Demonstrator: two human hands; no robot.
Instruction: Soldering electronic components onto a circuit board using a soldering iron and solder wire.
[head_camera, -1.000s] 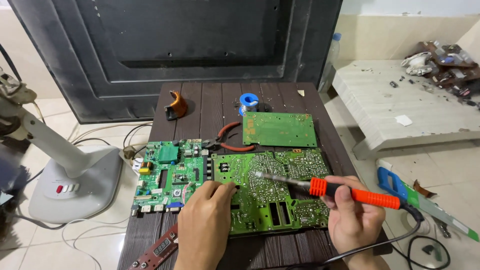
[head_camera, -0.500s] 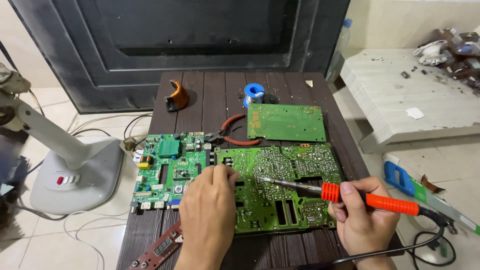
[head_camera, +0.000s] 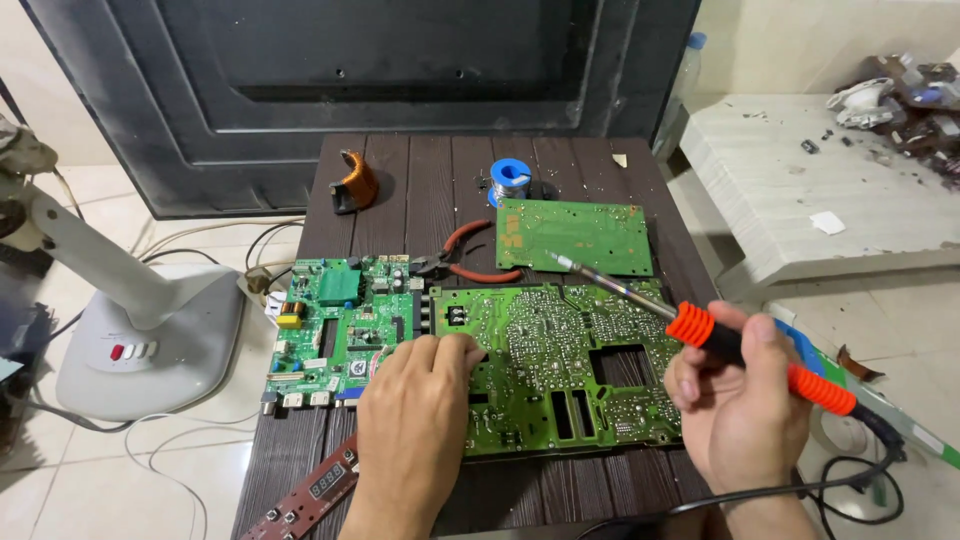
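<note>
While the large green board (head_camera: 560, 370) is lying at lower centre near the table (head_camera: 420, 180) front edge, we are pressing our left hand (head_camera: 415, 430) flat on it. We are gripping the orange-handled soldering iron (head_camera: 700, 325) in our closed right hand (head_camera: 745, 410), tip raised over open room at centre right.

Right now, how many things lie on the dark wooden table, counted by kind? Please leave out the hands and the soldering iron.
Green circuit boards: 3 (large, left, small)
Brown strip board with buttons: 1
Red-handled pliers: 1
Solder spool: 1
Orange-brown coil part: 1
Total: 7
</note>
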